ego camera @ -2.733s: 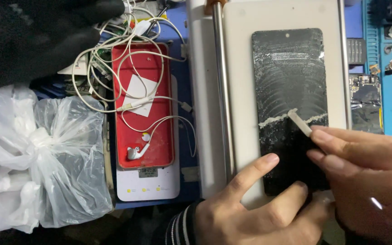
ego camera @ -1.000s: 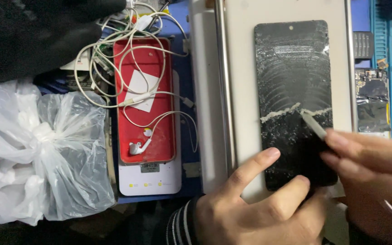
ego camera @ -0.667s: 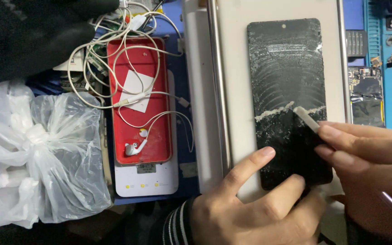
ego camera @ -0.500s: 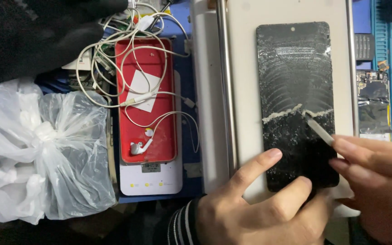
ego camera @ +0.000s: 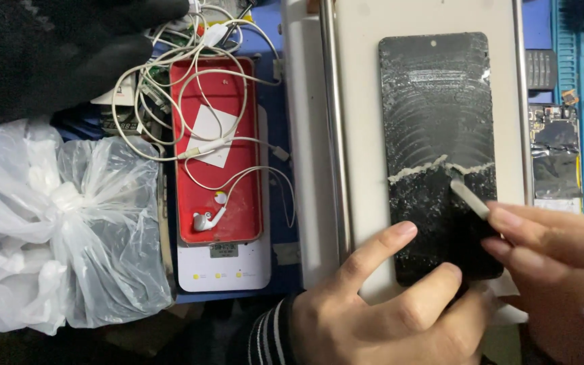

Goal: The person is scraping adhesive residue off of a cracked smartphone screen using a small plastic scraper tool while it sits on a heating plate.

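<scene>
Residue-streaked black phone panel (ego camera: 439, 155), flat on pale grey plate (ego camera: 359, 101) right of centre, looks thin, stiff, brittle, best steadied by its edges; left hand (ego camera: 373, 311) presses open-fingered on its lower end, right hand (ego camera: 562, 270) pinches pale scraper blade (ego camera: 469, 199).

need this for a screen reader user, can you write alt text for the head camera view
A right hand scrapes a thin pale blade across a black, residue-streaked phone panel on a beige plate, while the left hand steadies the panel's lower end. Left of them lie a red phone case draped with white earphones and a knotted clear plastic bag.
</scene>
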